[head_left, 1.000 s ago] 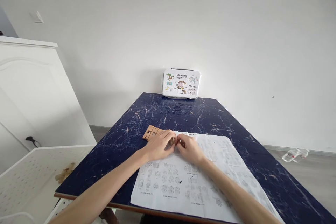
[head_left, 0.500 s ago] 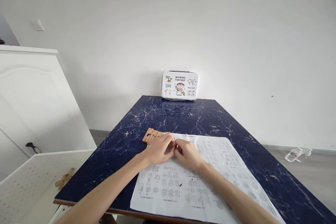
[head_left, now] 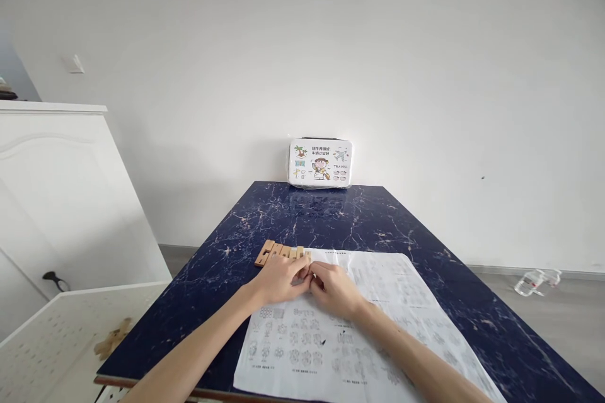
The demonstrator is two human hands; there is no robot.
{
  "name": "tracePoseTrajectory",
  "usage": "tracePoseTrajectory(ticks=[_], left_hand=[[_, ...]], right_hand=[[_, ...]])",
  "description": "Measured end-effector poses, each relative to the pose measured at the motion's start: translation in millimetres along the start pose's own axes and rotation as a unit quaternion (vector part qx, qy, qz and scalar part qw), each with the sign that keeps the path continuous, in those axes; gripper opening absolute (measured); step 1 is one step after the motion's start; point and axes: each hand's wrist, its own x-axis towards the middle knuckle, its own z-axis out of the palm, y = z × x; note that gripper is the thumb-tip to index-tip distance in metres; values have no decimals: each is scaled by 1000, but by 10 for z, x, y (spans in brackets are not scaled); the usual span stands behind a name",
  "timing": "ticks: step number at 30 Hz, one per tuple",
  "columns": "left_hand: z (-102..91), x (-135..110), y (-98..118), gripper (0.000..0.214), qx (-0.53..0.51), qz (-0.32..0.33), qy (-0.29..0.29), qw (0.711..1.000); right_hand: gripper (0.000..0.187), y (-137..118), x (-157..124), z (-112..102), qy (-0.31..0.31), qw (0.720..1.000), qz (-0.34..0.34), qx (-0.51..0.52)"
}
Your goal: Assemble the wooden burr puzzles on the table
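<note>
Several notched wooden puzzle pieces (head_left: 266, 253) lie side by side in a row at the top left of a printed instruction sheet (head_left: 401, 302). Just below the row's right end, my left hand (head_left: 282, 279) is closed, thumb and forefinger pinched. Facing it, my right hand (head_left: 334, 288) is also closed, its fingertips meeting the left ones over the sheet. Whatever sits between the fingertips is hidden by the fingers. My left hand covers the lower part of the row.
A dark blue marbled table (head_left: 227, 245) carries the sheet. At its far end a white cartoon-printed case (head_left: 320, 164) stands against the wall. Left are a white cabinet (head_left: 66, 195) and a white surface (head_left: 51, 334) with wooden pieces (head_left: 113, 339). Plastic bottles (head_left: 529, 282) lie on the floor at right.
My hands have shifted slightly down from the wooden row, so more of its pieces show. Both hands stay pinched together. The whole view has tilted slightly.
</note>
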Motion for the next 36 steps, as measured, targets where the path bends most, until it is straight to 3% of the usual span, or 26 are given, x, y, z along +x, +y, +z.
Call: tracePoseTrajectory(ticks=[36], left_hand=[[19,-11,-35,14,32,12,14,999]], right_hand=[[19,-22,4,-21,-17,1000,-7,-16]])
